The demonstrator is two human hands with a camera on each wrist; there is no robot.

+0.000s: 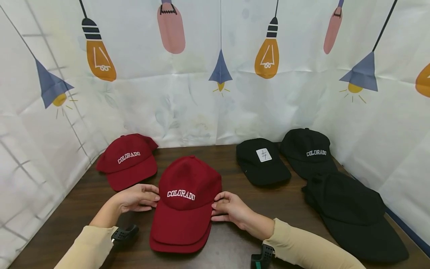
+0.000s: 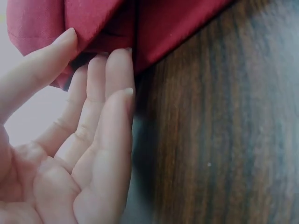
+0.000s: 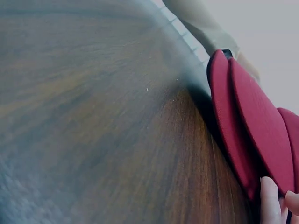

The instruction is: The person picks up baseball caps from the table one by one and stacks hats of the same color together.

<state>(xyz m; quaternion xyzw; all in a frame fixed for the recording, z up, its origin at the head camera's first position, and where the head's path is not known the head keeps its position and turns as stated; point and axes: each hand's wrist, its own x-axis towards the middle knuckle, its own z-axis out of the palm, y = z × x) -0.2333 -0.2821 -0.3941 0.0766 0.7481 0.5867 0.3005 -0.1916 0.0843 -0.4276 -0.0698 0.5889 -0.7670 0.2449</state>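
Observation:
Two red baseball caps lie stacked in the middle of the table; the upper cap (image 1: 183,220) has COLORADO in white on its front. The brim of the lower cap (image 1: 178,247) peeks out beneath. My left hand (image 1: 137,198) pinches the upper cap's left edge, thumb outside and fingertips tucked under the cloth, as the left wrist view shows. On the opposite side my right hand (image 1: 231,211) holds the edge near the brim. In the right wrist view a fingertip (image 3: 268,186) reaches into the gap between the two brims, and the thumb is partly cut off.
Another red COLORADO cap (image 1: 129,162) sits at the back left. On the right are a black cap (image 1: 256,170) with a white sticker, a black COLORADO cap (image 1: 307,149) and black headwear with a large brim (image 1: 362,224). A printed curtain (image 1: 201,112) borders the dark wooden table (image 1: 77,224).

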